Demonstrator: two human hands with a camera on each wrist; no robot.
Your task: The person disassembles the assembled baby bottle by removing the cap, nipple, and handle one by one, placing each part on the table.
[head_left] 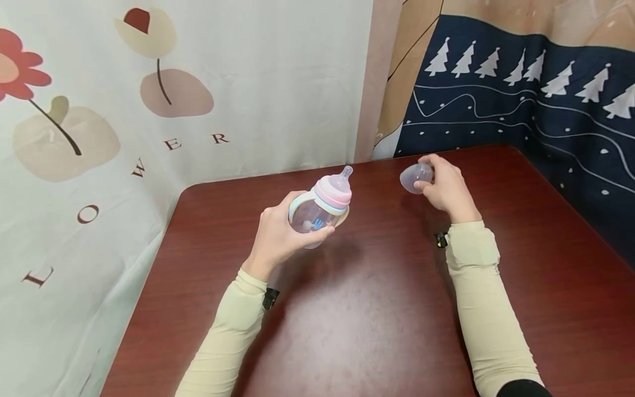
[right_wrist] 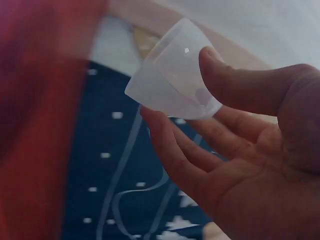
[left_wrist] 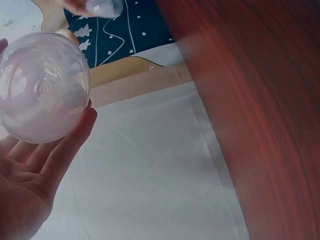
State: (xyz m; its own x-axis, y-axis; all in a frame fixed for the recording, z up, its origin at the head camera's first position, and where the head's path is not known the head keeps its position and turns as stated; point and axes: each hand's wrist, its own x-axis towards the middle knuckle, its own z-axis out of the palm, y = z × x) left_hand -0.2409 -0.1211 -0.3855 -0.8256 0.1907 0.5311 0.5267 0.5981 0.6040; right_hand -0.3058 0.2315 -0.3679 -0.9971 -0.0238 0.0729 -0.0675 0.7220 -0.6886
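Observation:
My left hand [head_left: 279, 234] grips a clear baby bottle [head_left: 312, 218] around its body, above the table. The bottle has a pink collar, a clear teat [head_left: 341, 181] pointing up and right, and pale side handles. In the left wrist view its round clear base [left_wrist: 45, 90] faces the camera, the palm below it. To the right, my right hand [head_left: 446, 187] pinches a translucent domed bottle cap [head_left: 415, 177] between thumb and fingers. The right wrist view shows the cap [right_wrist: 175, 75] tilted, its open rim toward the upper left and the thumb [right_wrist: 240, 85] on its side.
Both hands are over a dark red wooden table [head_left: 357, 331]. Behind it hangs a white curtain [head_left: 278, 82] with flower prints and letters. A navy cloth [head_left: 496, 110] with white trees borders the right side.

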